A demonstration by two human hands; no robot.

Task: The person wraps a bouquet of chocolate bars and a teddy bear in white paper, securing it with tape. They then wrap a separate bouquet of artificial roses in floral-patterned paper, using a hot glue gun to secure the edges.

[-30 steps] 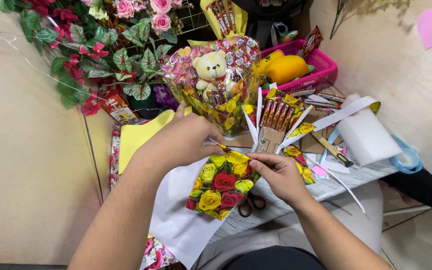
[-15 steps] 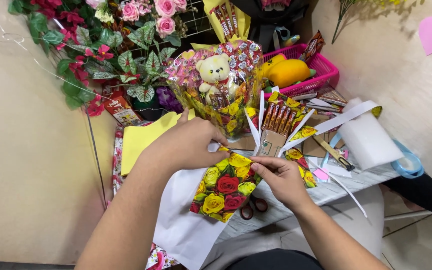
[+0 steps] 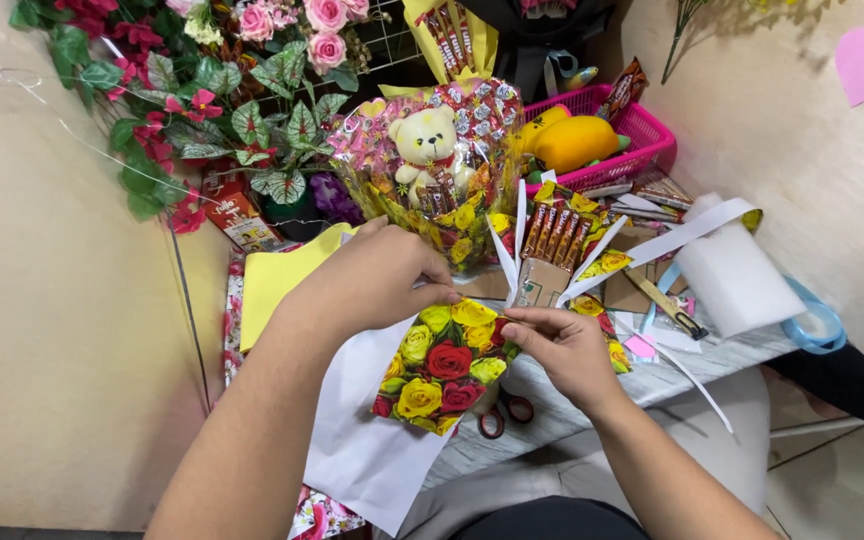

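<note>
Little moved since the earlier frame: both hands still at the top edge of the rose paper (image 3: 442,365), grip barely shifted. Left hand (image 3: 372,280) curled over the upper left corner, fingertips pressed together, pinching the edge. Right hand (image 3: 562,350) at the upper right corner, thumb and forefinger pinching the paper. Paper held just above the table (image 3: 592,400), over a white sheet (image 3: 357,440) hanging off the near edge. Scissors (image 3: 502,412) flat on the table, partly under the paper. Further back, a wrapped stick bundle (image 3: 552,250), a white roll (image 3: 737,280), then a bear bouquet (image 3: 432,160). Beyond, a pink basket (image 3: 642,135) and flowers (image 3: 252,90).
</note>
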